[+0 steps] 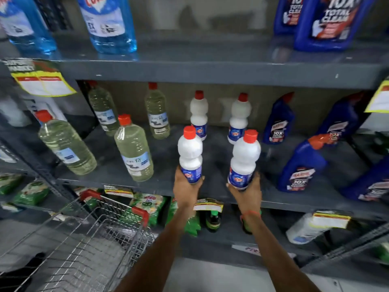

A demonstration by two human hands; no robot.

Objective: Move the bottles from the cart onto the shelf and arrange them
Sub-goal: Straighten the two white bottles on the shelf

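My left hand (186, 186) grips the base of a white bottle with a red cap (190, 152), upright over the front of the grey middle shelf (160, 184). My right hand (246, 191) grips a second white red-capped bottle (245, 159) the same way, to its right. Two more matching white bottles (199, 114) (239, 118) stand further back on the shelf, directly behind the held ones. The wire cart (84, 239) with red corner guards sits at lower left; I see no bottles in the visible part of its basket.
Several clear yellowish bottles with red caps (132, 148) stand on the shelf to the left. Dark blue cleaner bottles (301, 165) stand to the right. Light blue bottles (109, 24) sit on the upper shelf. Green packets (147, 205) and dark bottles fill the lower shelf.
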